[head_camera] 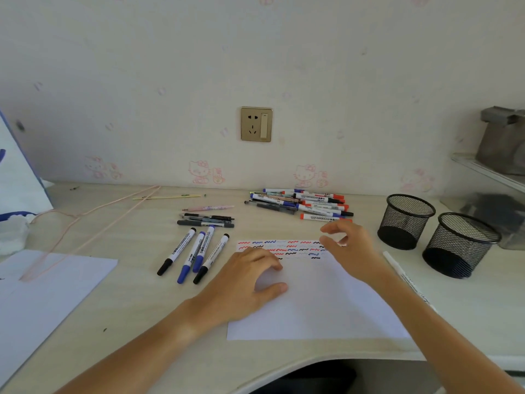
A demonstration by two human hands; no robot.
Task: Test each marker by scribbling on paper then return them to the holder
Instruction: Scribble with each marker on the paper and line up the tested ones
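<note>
On the paper (318, 302): scribble rows along far edge, left hand (244, 282) resting loose, right hand (349, 245) spread, empty, reaching beyond toward untested marker pile (301, 204); right of paper, both mesh holders (406, 220) seemingly empty; left, four markers (193, 255) unreturned.

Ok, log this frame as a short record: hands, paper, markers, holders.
left hand: open, resting on the paper
right hand: open, above the paper's top edge, holding nothing
paper: red, blue and black scribbles along the top
marker pile: by the wall
four markers: left of paper
mesh holders: two, apparently empty
</note>
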